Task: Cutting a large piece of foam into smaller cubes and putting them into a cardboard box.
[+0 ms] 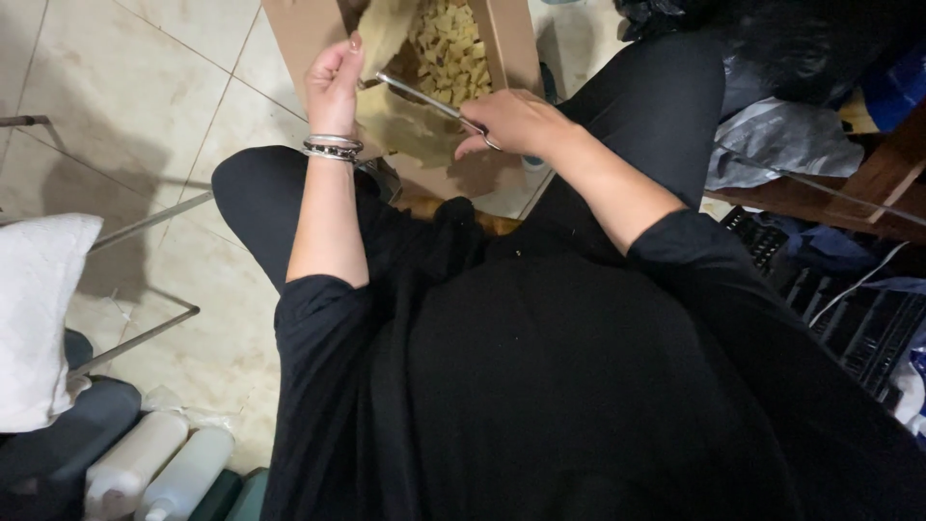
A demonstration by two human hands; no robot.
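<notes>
My left hand (335, 85) pinches a tan sheet of thin material (384, 39) and holds it up over an open cardboard box (307, 29). Metal bangles circle that wrist. My right hand (513, 121) grips the handles of metal scissors (424, 98); their blades reach left to the sheet's lower edge. Inside the box lie several small tan cut pieces (449, 48). A second, larger bit of the same tan sheet (410, 130) hangs below the scissors. I sit with black-clad knees on either side of the box.
Beige tiled floor (145, 106) lies to the left, with thin metal rods (145, 222) across it. A white cushion (39, 309) and white bottles (159, 463) are at the lower left. Dark bags, grey plastic and a wooden shelf (868, 178) crowd the right.
</notes>
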